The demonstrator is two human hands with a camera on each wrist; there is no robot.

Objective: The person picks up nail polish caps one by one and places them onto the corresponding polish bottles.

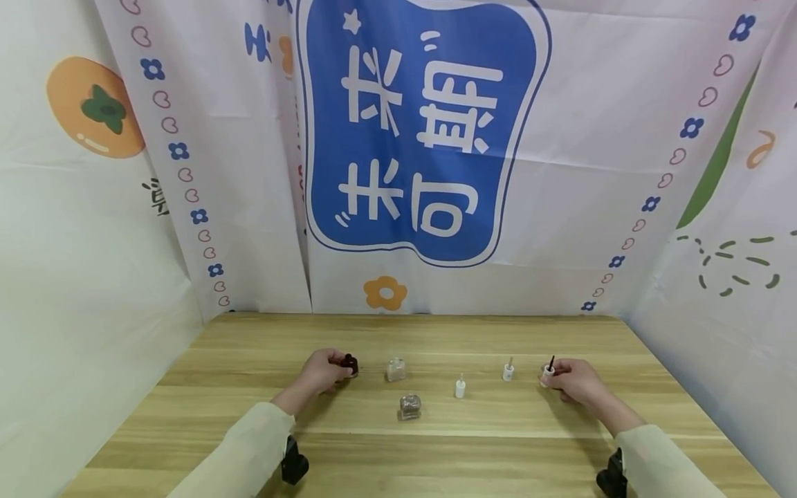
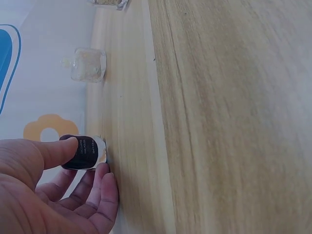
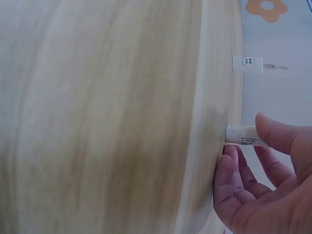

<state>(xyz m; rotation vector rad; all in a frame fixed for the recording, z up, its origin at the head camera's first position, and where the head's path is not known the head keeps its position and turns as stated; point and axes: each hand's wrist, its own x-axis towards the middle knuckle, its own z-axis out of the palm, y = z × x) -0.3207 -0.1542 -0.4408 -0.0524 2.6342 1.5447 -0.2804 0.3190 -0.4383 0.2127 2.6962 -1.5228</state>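
At the far left of the table my left hand (image 1: 322, 372) pinches a dark nail polish bottle (image 2: 89, 153) between thumb and fingers. The bottle stands upright without its cap, white lettering on its side. Far to the right, my right hand (image 1: 575, 379) grips a white nail polish cap (image 3: 239, 134) that stands with its dark brush (image 1: 551, 362) pointing up. Closest to that hand is another white cap (image 1: 508, 373), its brush also upward. A third white cap (image 1: 460, 389) stands nearer the middle. Between the hands are an uncapped pale bottle (image 1: 396, 370) and a glittery greyish bottle (image 1: 409, 406).
The wooden tabletop (image 1: 436, 463) runs back to a white printed cloth (image 1: 560, 228) with a blue panel. More cloth hangs along both sides. A black camera (image 1: 294, 462) is strapped at the left wrist, another (image 1: 613, 476) at the right.
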